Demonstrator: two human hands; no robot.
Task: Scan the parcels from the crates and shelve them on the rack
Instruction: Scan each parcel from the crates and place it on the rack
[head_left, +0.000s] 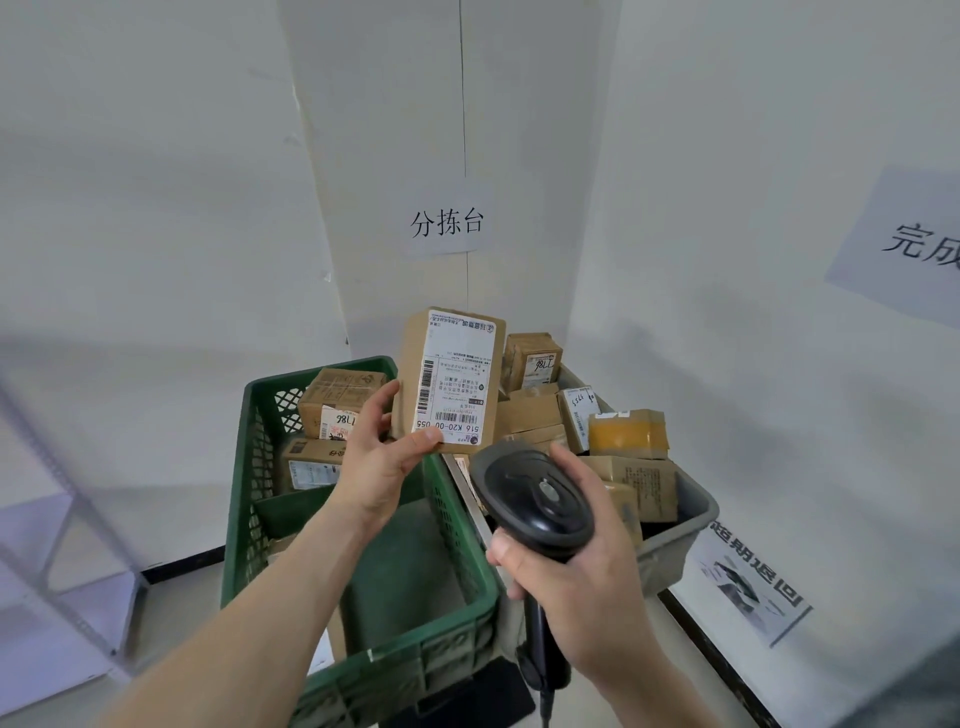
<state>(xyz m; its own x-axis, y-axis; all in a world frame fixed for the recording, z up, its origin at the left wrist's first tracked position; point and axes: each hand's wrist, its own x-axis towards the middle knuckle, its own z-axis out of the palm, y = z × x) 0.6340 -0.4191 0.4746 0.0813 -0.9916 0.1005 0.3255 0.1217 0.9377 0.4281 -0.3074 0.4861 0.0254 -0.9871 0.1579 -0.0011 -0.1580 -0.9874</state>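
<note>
One parcel (449, 379), a small brown carton with a white shipping label facing the camera, is held upright above the two crates, its lower corner pinched between the thumb and curled fingers of the left hand (376, 457). Just below and to the right of it, the right hand (582, 566) has its grip wrapped around the handle of one black barcode scanner (535, 499), whose head tilts up toward the label without touching it. Two crates stand side by side on the floor in a corner of white walls: a green crate (415, 660) with lattice sides on the left, holding two parcels that can be seen at its far end, and a grey crate (670, 540) on the right, heaped with about seven brown cartons. Three paper signs show: one on the pillar (447, 223) behind the crates, one high on the right wall (914, 244), cut by the frame edge, and one low on that wall (748, 577) beside the grey crate. One pale metal rack (67, 545) stands at the left edge.
</note>
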